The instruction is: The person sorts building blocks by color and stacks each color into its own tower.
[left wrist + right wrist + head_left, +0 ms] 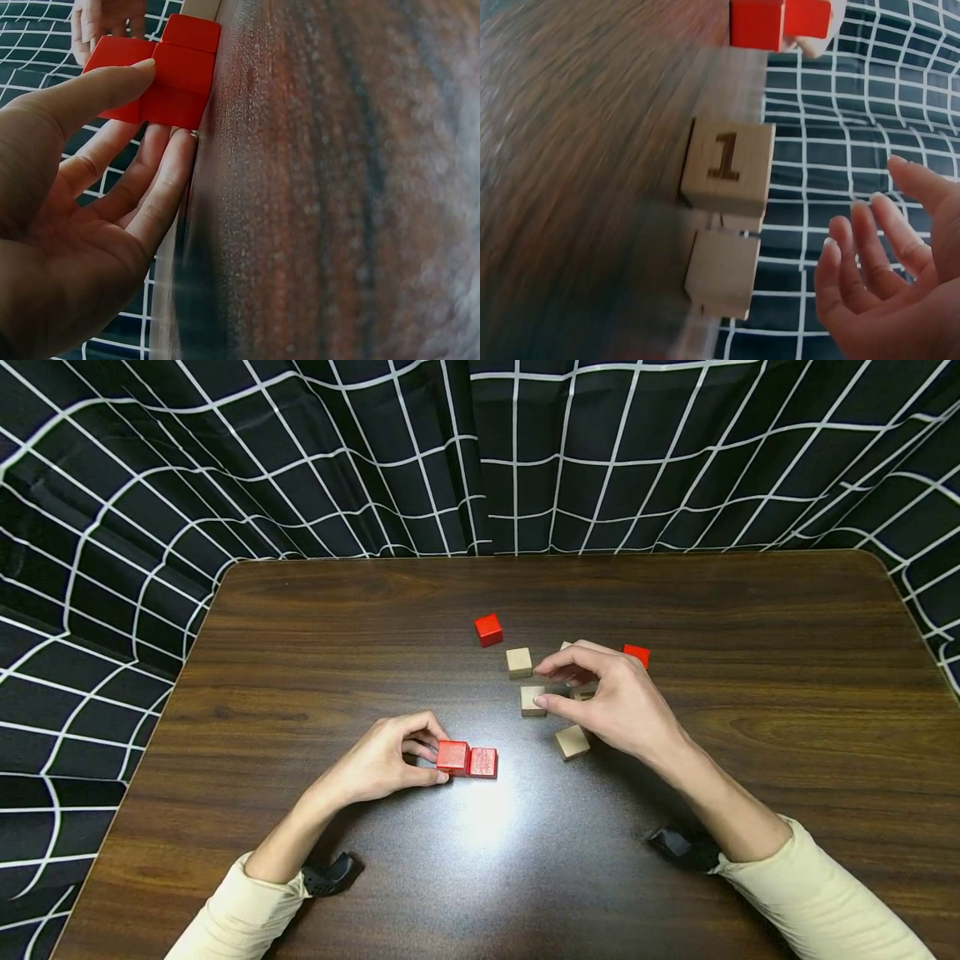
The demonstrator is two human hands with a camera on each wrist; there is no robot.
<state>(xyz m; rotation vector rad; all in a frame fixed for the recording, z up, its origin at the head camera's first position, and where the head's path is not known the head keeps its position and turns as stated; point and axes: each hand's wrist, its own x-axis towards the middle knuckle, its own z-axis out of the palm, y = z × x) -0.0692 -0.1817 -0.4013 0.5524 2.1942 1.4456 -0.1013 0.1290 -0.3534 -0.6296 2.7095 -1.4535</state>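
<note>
My left hand (382, 760) grips a small red stack of cubes, its thumb on the near side and its fingers on the far side. In the left wrist view an upper red cube (124, 51) sits on a lower red cube (178, 97), and a third red cube (192, 31) stands against the lower one. Over the pale wooden cubes hovers my right hand (618, 700), fingers loosely bent, nothing between them. Its thumb tip overlaps one wooden cube (532, 701) in the head view. A wooden cube (727, 169) marked "1" shows in the right wrist view.
Other wooden cubes lie close by, one (519, 663) farther back and one (572, 742) nearer; some are partly hidden under the right hand. Loose red cubes lie at the back (488, 630) and right (636, 656). A black gridded curtain (480, 460) surrounds the brown table (337, 635).
</note>
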